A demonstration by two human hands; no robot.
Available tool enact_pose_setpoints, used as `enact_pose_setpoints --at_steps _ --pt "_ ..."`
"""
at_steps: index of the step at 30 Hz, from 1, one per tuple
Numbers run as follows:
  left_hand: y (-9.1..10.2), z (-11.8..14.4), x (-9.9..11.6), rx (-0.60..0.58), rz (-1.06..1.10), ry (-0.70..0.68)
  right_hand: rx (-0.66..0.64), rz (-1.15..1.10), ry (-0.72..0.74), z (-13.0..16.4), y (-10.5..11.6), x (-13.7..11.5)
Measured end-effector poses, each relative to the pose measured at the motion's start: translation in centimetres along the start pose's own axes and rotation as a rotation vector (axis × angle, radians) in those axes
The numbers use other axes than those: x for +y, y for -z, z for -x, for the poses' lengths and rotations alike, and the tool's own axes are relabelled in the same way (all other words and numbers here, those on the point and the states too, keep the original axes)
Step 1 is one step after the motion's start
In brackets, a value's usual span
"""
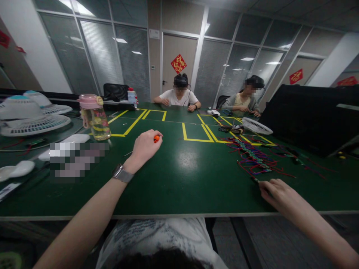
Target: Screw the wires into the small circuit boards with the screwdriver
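Note:
My left hand [147, 147], wearing a watch, is closed around a screwdriver [156, 139] over the middle of the green table. Its orange handle end shows by the thumb, and a thin shaft sticks out on the other side. Low on the right, my right hand [276, 192] pinches a small dark piece with wires [255, 179]; the fingers hide most of it. Just beyond that hand lies a row of small green circuit boards [254, 155] with many red and blue wires.
Yellow tape [196, 140] outlines boxes on the table [179, 186]. On the left stand a pink-lidded bottle [97, 119] and white fan parts [36, 125]. A white fan grille [256, 126] and a large black box-like object [311, 116] are right. Two people sit across.

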State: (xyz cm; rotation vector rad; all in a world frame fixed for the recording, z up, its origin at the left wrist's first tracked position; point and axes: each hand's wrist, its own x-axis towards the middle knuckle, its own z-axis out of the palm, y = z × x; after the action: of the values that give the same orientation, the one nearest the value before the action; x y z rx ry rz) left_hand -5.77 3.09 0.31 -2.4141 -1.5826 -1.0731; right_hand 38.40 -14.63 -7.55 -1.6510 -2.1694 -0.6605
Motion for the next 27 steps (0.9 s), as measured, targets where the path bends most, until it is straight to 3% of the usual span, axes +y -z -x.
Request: enact_pose_setpoints --at_steps 3,12,19,27 --pt "0.0 0.0 0.0 -0.008 0.006 0.004 -0.032 -0.021 -0.008 0.1 -0.1 0.7" --pt "-0.2 0.0 -0.2 0.000 -0.007 -0.002 0.034 -0.257 -0.279 -0.1 1.3 1.4" --pt "0.0 -0.1 -0.1 -0.008 -0.016 0.001 -0.154 -0.433 -0.456 -0.9 1.0 2.5" --pt "-0.1 -0.1 -0.1 0.000 -0.007 0.000 -0.279 -0.436 -0.515 -1.9 1.0 2.6"
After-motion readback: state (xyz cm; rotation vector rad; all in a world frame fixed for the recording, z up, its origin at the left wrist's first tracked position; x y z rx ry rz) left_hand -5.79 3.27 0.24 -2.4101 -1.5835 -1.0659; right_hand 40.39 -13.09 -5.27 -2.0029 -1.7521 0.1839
